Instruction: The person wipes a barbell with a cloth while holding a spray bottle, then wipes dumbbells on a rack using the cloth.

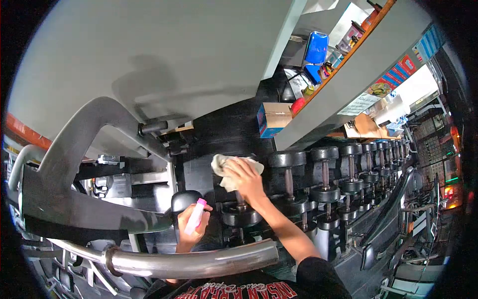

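Under the right hand [242, 177] lies the pale cloth [225, 172], touching it.

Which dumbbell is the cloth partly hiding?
The leftmost dumbbell in the upper row, nearest the pink-topped bottle. The cloth hides its far end, while the next dumbbell shows both ends.

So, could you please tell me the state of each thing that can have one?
Cloth: crumpled, under the right hand.
Right hand: resting over the cloth.
Bottle: held, fill level unclear.
Left hand: closed around the bottle.
Dumbbells: lined up in rows.
Cardboard box: top appears closed.
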`<act>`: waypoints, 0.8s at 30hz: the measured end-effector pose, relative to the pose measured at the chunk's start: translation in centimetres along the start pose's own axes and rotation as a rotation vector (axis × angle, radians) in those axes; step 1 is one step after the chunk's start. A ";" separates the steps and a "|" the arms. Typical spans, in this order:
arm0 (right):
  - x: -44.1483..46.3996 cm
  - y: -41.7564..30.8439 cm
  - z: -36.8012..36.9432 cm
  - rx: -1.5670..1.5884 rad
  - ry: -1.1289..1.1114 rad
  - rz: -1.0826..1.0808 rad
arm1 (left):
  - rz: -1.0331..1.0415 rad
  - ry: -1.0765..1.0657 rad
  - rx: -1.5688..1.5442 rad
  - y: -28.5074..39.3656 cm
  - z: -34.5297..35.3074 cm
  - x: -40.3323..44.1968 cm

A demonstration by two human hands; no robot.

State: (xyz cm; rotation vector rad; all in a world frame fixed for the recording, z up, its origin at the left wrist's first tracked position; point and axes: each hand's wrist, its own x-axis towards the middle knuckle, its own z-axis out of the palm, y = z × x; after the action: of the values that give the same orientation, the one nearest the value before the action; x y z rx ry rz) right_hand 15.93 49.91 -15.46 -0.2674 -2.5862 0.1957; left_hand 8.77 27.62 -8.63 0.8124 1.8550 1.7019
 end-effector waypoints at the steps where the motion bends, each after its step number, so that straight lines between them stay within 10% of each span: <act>1: -0.7 0.8 -0.2 0.058 0.030 0.093 | 0.022 -0.005 -0.005 0.4 0.0 0.0; 9: -2.0 2.2 0.9 0.432 0.321 0.682 | -0.049 -0.110 -0.019 0.4 -0.4 -1.1; 16: -6.4 6.8 5.1 0.443 0.048 1.093 | -0.100 0.015 -0.032 0.9 -1.4 -2.4; 24: -7.5 3.0 4.7 1.520 0.206 1.490 | -0.040 0.090 0.002 0.0 -1.4 -3.5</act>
State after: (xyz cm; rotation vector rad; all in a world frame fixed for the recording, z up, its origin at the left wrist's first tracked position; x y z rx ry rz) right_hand 20.29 50.69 -23.70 -1.3066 -0.9170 2.1623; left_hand 10.29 24.16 -8.67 0.7057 1.9199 1.7381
